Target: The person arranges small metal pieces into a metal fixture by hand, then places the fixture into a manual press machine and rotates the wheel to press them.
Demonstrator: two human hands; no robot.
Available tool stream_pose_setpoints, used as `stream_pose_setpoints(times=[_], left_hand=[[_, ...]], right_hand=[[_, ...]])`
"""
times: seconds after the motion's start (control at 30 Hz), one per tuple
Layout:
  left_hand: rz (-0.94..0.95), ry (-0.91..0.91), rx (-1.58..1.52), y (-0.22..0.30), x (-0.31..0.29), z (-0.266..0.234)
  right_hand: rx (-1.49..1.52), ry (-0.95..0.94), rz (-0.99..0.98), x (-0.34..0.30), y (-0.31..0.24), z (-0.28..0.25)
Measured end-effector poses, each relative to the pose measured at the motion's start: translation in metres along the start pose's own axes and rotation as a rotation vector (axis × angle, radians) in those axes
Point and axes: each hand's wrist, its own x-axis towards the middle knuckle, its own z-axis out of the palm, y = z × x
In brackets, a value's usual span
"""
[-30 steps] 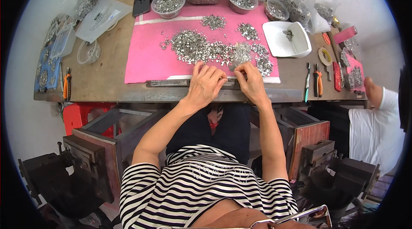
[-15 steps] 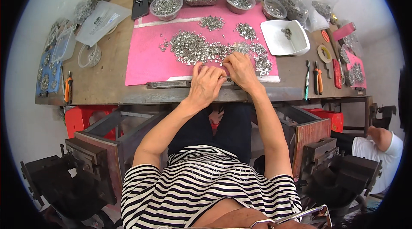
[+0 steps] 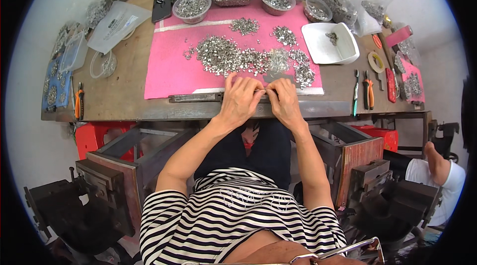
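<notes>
At the far left of my view I have a blue mat (image 3: pixel 63 70) strewn with small silver pieces, then orange-handled pliers (image 3: pixel 79 102) lying near the table's front edge and a round clear tub (image 3: pixel 103 66) further back. Next comes the pink mat (image 3: pixel 169 66), with a dark metal bar (image 3: pixel 194 98) along its near edge and, across its middle, a large heap of silver pieces (image 3: pixel 216 55). My wearer's left hand (image 3: pixel 242 97) sits over the right part of that bar, just in front of the heap, fingers curled and the thumb and forefinger drawn together. Right beside it is the right hand (image 3: pixel 284 98), also curled, its fingertips close to the left's (whatever may be pinched there is too small for me to tell, so I can't say if either grips anything). Behind the right hand lies a patch of clear pieces (image 3: pixel 279 60), beside smaller silver clusters. Rightward I pick out a white tray (image 3: pixel 318 54) with a few pieces inside, a toothbrush (image 3: pixel 356 93), a second pair of orange-handled pliers (image 3: pixel 368 95), a tape roll (image 3: pixel 376 62) and a red-handled tool (image 3: pixel 390 86); lower, at the far right, a co-worker's bare arm (image 3: pixel 438 164) shows.
</notes>
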Motion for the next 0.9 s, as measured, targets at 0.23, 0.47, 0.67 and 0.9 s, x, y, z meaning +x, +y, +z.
stream_pose_setpoints(times=[0.23,0.47,0.67,0.9], left_hand=[[-0.118,0.222,0.024,-0.036,-0.035,-0.064],[-0.243,0.125,0.365,-0.068,-0.096,-0.127],[-0.181,0.128,0.456,-0.081,-0.098,-0.126],[-0.193,0.024,0.084,-0.049,-0.074,-0.166]], right_hand=[[0.06,0.047,0.037,-0.004,0.005,0.001],[0.131,0.086,0.126,-0.006,0.003,0.005],[0.098,0.057,0.131,-0.004,0.0,0.006],[0.141,0.089,0.126,-0.007,0.004,0.009]])
